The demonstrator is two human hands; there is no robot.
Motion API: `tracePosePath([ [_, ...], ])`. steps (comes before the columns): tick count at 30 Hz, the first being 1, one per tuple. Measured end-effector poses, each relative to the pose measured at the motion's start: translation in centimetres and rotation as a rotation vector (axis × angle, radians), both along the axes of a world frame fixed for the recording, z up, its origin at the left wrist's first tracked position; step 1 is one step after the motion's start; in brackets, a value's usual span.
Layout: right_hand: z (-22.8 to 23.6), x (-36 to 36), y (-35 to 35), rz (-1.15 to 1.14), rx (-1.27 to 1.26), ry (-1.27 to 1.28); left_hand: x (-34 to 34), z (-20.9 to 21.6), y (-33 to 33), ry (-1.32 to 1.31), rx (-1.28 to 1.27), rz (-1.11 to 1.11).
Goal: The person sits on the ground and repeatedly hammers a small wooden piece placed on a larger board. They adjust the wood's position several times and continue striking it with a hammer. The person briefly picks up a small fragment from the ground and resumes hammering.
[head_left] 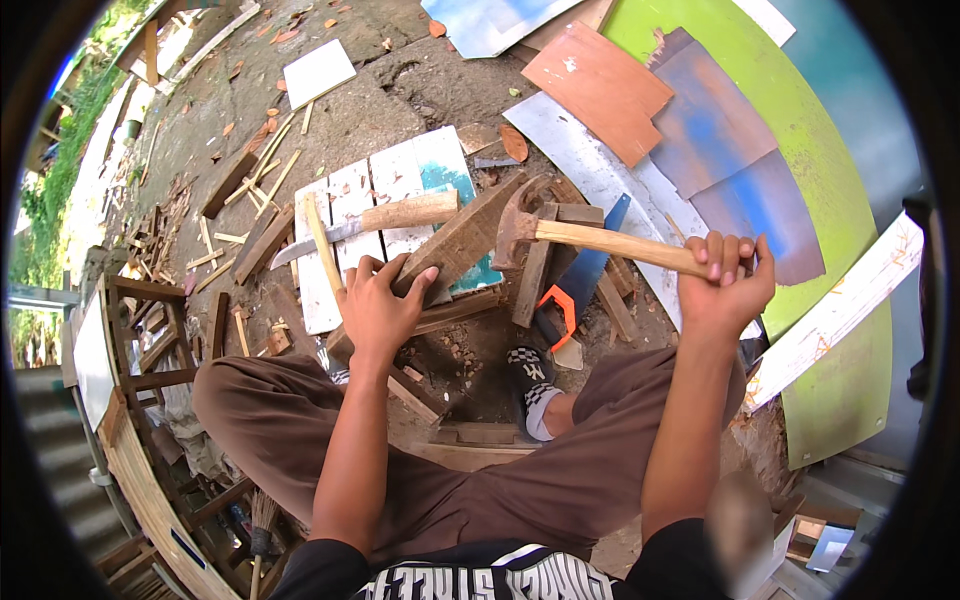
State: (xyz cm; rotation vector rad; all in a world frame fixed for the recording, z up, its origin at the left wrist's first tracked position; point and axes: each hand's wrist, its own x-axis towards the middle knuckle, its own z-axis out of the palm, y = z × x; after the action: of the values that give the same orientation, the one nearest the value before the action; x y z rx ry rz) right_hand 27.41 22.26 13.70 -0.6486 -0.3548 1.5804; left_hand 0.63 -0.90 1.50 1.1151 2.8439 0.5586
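Note:
A hammer with a pale wooden handle is gripped near its end by my right hand. Its rusty head hangs beside a thick brown wooden plank. My left hand pinches the plank's near end, thumb on one side and fingers on the other. The plank slants up and away to the right. Just beyond my left hand, a large knife with a wooden handle lies on a white slatted board. Under the hammer rests a handsaw with a blue blade and an orange and black handle.
Wood offcuts and thin sticks litter the ground at left. A wooden frame stands by my left knee, with a broom below it. To the right lie a reddish-brown panel and a lime-green sheet. Short wood pieces surround my shoe.

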Motion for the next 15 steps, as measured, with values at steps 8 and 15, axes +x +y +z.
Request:
tracePosePath([
  [8,-1.7,1.5,2.7,0.022,-0.003,0.067,-0.2,0.0,0.0,0.076,0.065,-0.038],
  [15,-1.9,-0.6,2.3,0.256,0.266,0.058,-0.4,-0.1,0.3,0.007,0.029,0.021],
])
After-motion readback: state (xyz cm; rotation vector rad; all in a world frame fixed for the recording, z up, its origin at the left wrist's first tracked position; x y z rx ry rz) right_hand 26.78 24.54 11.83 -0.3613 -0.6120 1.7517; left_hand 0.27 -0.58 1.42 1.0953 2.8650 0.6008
